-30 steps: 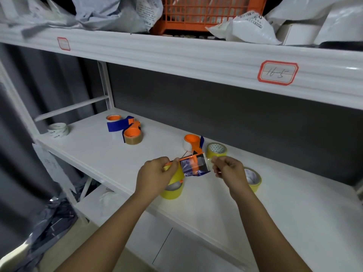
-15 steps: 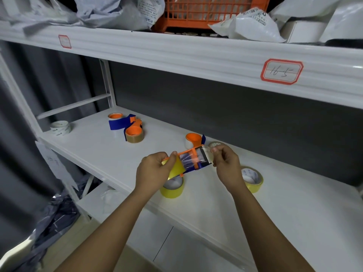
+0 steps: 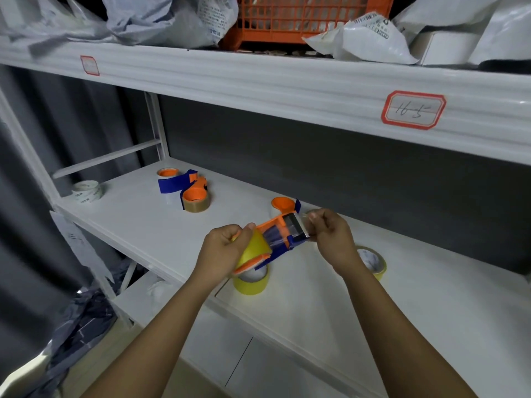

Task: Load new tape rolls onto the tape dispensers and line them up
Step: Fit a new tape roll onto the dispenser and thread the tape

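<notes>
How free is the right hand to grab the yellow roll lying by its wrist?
Probably not yet: the right hand pinches the tape end at the dispenser. The yellow roll itself lies uncovered on the shelf.

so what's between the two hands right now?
Head view: the orange-and-blue tape dispenser with its yellow roll, held by left hand; right hand pinches the clear tape end.

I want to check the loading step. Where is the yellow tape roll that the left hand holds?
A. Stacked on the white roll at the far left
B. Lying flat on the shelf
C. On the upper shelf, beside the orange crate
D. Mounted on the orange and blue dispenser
D: the left hand grips the yellow tape roll seated on the dispenser, while the right hand pinches the clear tape end at its blade.
</notes>
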{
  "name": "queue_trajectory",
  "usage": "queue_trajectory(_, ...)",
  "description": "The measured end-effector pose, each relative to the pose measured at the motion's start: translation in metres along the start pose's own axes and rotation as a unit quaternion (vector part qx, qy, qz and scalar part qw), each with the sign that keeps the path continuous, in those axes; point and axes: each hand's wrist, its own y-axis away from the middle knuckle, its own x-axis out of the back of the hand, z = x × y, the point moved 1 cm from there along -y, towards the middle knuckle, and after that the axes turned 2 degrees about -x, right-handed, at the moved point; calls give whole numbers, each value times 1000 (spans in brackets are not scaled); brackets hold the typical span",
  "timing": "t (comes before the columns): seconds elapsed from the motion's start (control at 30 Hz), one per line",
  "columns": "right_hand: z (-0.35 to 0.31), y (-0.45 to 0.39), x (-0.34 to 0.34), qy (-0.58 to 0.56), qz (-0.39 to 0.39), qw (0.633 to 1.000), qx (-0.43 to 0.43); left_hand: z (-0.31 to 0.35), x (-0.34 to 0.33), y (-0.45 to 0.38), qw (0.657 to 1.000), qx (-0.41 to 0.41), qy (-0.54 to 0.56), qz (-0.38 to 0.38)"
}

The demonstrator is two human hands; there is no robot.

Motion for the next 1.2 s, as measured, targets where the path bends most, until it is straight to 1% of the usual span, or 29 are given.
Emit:
queue_trajectory(0.07,-1,0,-2,0,14,1000,1,0,1,-2,1000,-11,-17,-8)
queue_trajectory(0.13,-1,-2,-5,-6,6,1000,-7,-2,3,-4,999,-25,-35,-11)
queue_trajectory(0.23,1,0,-9,-8,-16,1000,2,-6,9,-5,1000,-8,-25,-13)
queue_trajectory(0.33,2,0,-10,-25,-16,1000,-10,-10,13,-4,999,-6,-4,-48)
queue_trajectory(0.43,0,2,-15,-102,-7,994,-48,-16,17,-2,994,-14,18,-102)
queue_trajectory(0.5,-3,1,-18,-118,-13,991,-67,-21,17,-3,992,-5,20,-121)
queue_trajectory(0.6,-2,3,-24,-121,-39,989,-71,-28,18,-8,994,24,29,-100)
queue_trajectory(0.7,-2,5,-27,-98,-59,990,-78,-32,18,-10,997,47,-4,-65)
queue_trajectory(0.8,-5,7,-33,-100,-40,990,-91,-34,15,-11,998,40,-34,-38)
queue_trajectory(0.93,-8,8,-42,-26,-41,998,-49,-35,15,-11,999,34,-26,-24)
queue_trajectory(0.97,-8,7,-43,-24,-35,998,-47,-36,17,-12,999,33,-24,-22)
queue_trajectory(1.07,-8,2,-47,-63,-6,996,-62,-41,24,-14,999,30,-11,-24)
queue_trajectory(1.2,-12,1,-58,-64,0,996,-59,-43,35,-19,999,23,-2,-31)
